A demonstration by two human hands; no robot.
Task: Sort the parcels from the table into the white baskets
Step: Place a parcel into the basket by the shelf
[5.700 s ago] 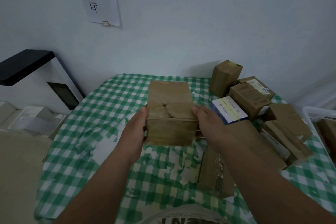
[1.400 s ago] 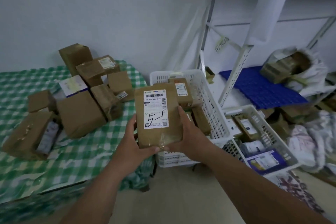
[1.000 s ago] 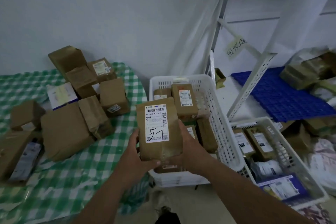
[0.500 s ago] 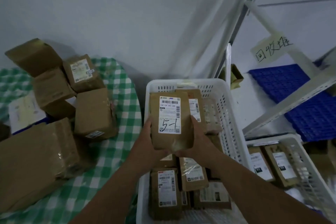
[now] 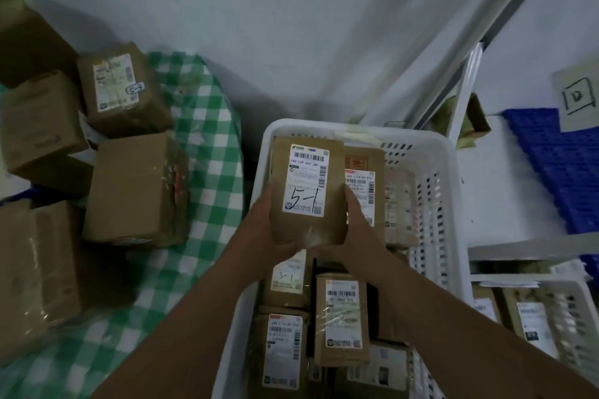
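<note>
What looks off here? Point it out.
Marks in the near basket do not match: the held parcel, gripped by left hand and right hand, reads 5-1, while a parcel below seems to read 3-1. Otherwise nothing is spilled or torn.

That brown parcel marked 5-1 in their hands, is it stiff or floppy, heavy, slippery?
The parcel marked 5-1 probably handles stiff: its edges stay straight while the left hand and right hand grip only its lower end. It seems fairly light, held upright over the white basket. Its glossy tape may be slightly slippery.
</note>
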